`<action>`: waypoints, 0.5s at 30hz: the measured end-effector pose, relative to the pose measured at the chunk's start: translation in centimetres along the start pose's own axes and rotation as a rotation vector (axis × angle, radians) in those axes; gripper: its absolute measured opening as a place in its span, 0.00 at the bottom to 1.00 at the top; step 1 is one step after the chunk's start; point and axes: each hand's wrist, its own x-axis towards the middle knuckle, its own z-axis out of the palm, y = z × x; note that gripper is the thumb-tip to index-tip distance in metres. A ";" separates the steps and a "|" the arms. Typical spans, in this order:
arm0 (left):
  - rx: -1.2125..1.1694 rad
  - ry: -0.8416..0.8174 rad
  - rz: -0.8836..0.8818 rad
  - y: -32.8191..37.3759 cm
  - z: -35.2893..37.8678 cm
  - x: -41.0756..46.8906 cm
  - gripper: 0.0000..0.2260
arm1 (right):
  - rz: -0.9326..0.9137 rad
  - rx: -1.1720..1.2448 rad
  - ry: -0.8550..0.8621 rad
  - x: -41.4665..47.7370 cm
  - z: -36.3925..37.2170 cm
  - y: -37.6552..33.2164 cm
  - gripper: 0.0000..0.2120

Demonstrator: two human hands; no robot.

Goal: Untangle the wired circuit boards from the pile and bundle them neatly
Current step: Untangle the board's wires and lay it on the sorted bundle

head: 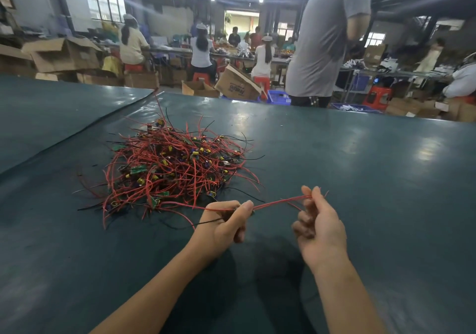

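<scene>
Drawing red wires [278, 202] out of the pile [175, 165] on the bench [360, 179]: left hand [226, 221] grips them, right hand [318, 220] pinches their tips. Next, probably, freeing the still-snagged boards without dragging the pile.

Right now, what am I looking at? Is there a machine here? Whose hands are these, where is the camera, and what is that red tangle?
There is no machine here, only a person working with bare hands. The single picture comes from a camera worn on that person's head, looking forward and down, so the arms reach in from the bottom.

On the dark green table lies a pile of red and black wires tangled together, with small green boards attached.

The left hand grips a few red wires, and the right hand pinches their far ends, so they stretch between the two hands. The wires run back toward the pile.

Beyond the table a person in a grey shirt stands, and others sit at benches among cardboard boxes.
</scene>
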 end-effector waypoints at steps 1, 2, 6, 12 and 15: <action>-0.005 0.046 -0.001 -0.1 0.1 0.0 0.21 | -0.018 -0.068 0.011 -0.3 0.4 0.4 0.10; -0.011 0.085 -0.004 -0.2 0.3 0.0 0.21 | -0.027 -0.158 0.009 -0.7 0.7 1.0 0.11; 0.043 0.088 0.044 -0.6 0.4 0.0 0.19 | -0.027 -0.449 -0.160 -2.9 2.0 3.8 0.13; 0.484 -0.120 0.174 -1.6 -0.3 -0.3 0.15 | -0.092 -0.271 -0.080 -3.0 2.1 3.0 0.15; 0.699 -0.170 0.180 -1.8 -0.7 -0.4 0.18 | -0.119 -0.122 -0.020 -1.9 1.0 0.6 0.11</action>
